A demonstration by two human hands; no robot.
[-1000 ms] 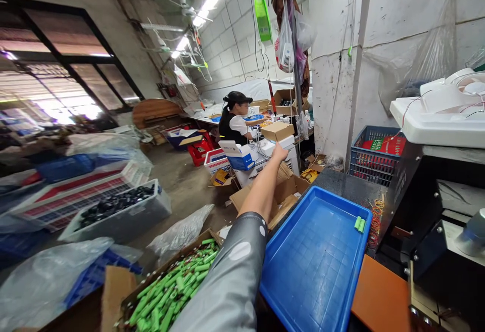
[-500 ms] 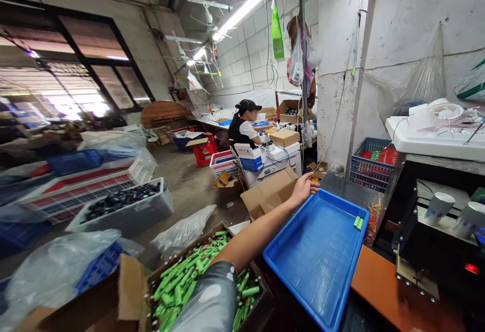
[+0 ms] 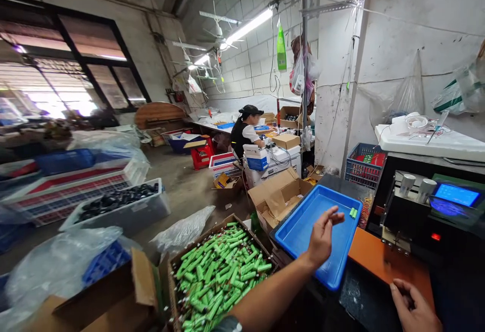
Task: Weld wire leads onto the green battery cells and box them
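Observation:
My left hand point(image 3: 322, 233) is over the shallow blue plastic tray point(image 3: 295, 238), with its fingers stretched out and nothing seen in them. Two small green-wrapped cylindrical cells point(image 3: 353, 213) lie together by the tray's right wall. Low on the right, my right hand point(image 3: 415, 306) is over the edge of an orange board point(image 3: 382, 258). Its thumb and forefinger come together and the other fingers curl in; no object shows there. Left of my forearm, a cardboard box point(image 3: 172, 291) holds a heap of green cylindrical cells point(image 3: 223, 266).
A black machine point(image 3: 413, 221) with two metal cylinders and a lit blue screen point(image 3: 456, 194) stands right of the tray. Behind the tray is an open carton point(image 3: 278, 195). A seated person point(image 3: 246, 130) works farther back. Crates and plastic bags cover the floor at left.
My left hand has moved from the tray's far rim to above the tray. My right hand has come into view. The camera view has shifted, showing more of the machine and the cell box.

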